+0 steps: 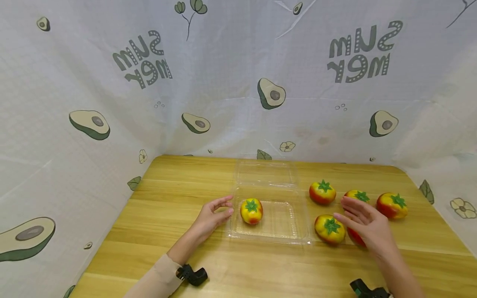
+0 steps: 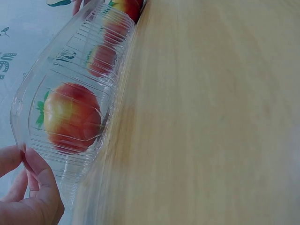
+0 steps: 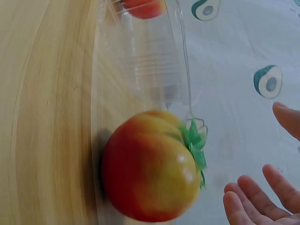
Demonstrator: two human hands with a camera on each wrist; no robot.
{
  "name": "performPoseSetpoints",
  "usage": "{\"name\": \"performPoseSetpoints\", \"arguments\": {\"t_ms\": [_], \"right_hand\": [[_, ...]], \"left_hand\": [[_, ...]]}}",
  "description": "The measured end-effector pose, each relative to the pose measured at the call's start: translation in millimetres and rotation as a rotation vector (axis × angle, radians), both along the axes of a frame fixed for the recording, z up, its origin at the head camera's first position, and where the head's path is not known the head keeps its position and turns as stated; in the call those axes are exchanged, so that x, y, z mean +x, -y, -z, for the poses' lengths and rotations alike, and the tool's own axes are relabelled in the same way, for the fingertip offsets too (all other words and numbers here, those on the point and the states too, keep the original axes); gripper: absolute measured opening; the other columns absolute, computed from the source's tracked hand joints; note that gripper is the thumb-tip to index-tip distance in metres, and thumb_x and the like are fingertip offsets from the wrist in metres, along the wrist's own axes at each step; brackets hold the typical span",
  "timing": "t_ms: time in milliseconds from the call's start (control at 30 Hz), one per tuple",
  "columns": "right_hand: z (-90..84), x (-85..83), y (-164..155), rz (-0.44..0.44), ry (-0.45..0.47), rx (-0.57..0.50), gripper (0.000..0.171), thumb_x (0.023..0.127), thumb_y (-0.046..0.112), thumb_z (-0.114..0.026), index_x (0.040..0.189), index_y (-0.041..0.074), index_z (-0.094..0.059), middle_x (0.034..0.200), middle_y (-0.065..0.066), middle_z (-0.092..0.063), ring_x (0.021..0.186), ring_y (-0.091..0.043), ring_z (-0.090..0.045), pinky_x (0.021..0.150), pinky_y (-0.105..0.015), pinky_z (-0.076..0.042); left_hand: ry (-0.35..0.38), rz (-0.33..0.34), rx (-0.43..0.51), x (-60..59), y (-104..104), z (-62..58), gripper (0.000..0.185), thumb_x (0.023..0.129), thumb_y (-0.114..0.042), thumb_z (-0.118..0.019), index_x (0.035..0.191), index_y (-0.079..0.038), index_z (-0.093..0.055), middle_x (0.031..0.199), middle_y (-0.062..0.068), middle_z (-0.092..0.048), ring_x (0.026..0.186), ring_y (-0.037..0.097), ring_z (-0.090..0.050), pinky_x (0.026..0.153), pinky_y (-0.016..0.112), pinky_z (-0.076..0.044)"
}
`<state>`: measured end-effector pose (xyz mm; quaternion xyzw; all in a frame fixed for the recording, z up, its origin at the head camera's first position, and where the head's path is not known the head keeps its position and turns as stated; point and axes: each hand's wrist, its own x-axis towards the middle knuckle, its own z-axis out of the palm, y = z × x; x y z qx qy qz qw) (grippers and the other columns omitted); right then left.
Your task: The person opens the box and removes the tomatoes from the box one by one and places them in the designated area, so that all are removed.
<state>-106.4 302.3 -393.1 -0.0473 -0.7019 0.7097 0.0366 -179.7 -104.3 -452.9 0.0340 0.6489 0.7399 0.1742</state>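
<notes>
A clear plastic clamshell box [image 1: 268, 240] lies with its lid [image 1: 266, 173] folded back. Inside, toward the left, sits one red-and-yellow toy tomato [image 1: 251, 211] with a green star-shaped calyx. My left hand [image 1: 214, 215] pinches the box's left rim between thumb and fingers, plain in the left wrist view [image 2: 35, 187]. Over the tomatoes on the right hovers my right hand [image 1: 367, 223], fingers spread and nothing held. Closest to its thumb is a yellower tomato [image 1: 330, 229]; another, redder one [image 1: 355, 238] is partly hidden beneath the hand.
Three more toy tomatoes stand farther back on the right: one near the lid [image 1: 322, 192], one behind my fingers [image 1: 357, 195] and one at the far right [image 1: 392, 205]. A wooden table [image 1: 167, 190] carries everything. Avocado-print cloth [image 1: 223, 82] hangs behind it and at both sides.
</notes>
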Motion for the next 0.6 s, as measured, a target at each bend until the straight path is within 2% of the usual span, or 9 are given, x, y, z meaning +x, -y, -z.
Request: {"name": "performPoseSetpoints", "arguments": {"t_ms": [267, 467, 600], "right_hand": [[-0.1, -4.9, 18.5, -0.039, -0.011, 0.092, 0.046, 0.09, 0.002, -0.073, 0.133, 0.013, -0.059, 0.117, 0.02, -0.063, 0.107, 0.008, -0.057, 0.086, -0.009, -0.048], [1.7, -9.6, 33.4, -0.068, -0.01, 0.093, 0.048, 0.09, 0.001, -0.072, 0.135, 0.003, -0.056, 0.116, 0.017, -0.065, 0.107, 0.004, -0.059, 0.086, -0.011, -0.049], [2.7, -11.7, 41.6, -0.08, -0.002, 0.132, 0.05, 0.09, 0.003, -0.073, 0.137, -0.001, -0.054, 0.115, 0.018, -0.066, 0.106, 0.003, -0.06, 0.085, -0.012, -0.05]], "left_hand": [[-0.001, -0.003, 0.0, 0.9, 0.3, -1.6, 0.05, 0.094, 0.001, -0.066, 0.142, 0.004, -0.05, 0.119, 0.015, -0.055, 0.087, 0.009, -0.059, 0.079, 0.02, -0.054], [-0.006, -0.002, 0.002, 1.2, -0.3, -1.6, 0.05, 0.094, 0.001, -0.066, 0.142, 0.004, -0.05, 0.12, 0.016, -0.055, 0.091, 0.011, -0.06, 0.081, 0.02, -0.054], [-0.004, -0.003, 0.002, 1.3, -0.5, -1.6, 0.05, 0.095, 0.001, -0.066, 0.142, 0.004, -0.051, 0.12, 0.016, -0.055, 0.092, 0.011, -0.06, 0.082, 0.021, -0.054]]}}
